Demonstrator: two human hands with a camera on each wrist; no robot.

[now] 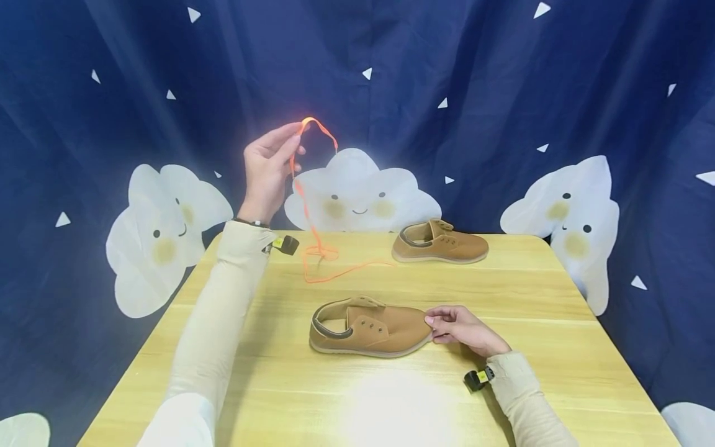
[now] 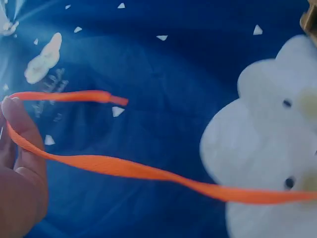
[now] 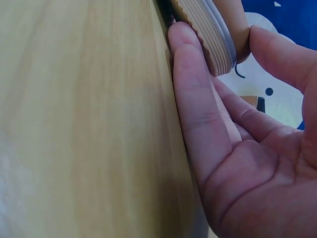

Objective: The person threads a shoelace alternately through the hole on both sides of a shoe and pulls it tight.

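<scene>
My left hand (image 1: 270, 166) is raised above the table's back left and pinches an orange shoelace (image 1: 306, 208) near one end. The short tipped end of the shoelace (image 2: 62, 96) hangs free past the fingers in the left wrist view, while its long part drops down and lies in a loose loop on the table. A brown shoe (image 1: 371, 329) without a lace stands upright, toe to the right. At its toe my right hand (image 1: 466, 330) grips it, thumb on the upper and fingers at the sole (image 3: 210, 42).
A second brown shoe (image 1: 441, 243), also with bare eyelets, stands at the table's back edge. The wooden table (image 1: 268, 372) carries a bright glare spot at the front. A dark blue curtain (image 1: 391, 37) with white clouds hangs behind.
</scene>
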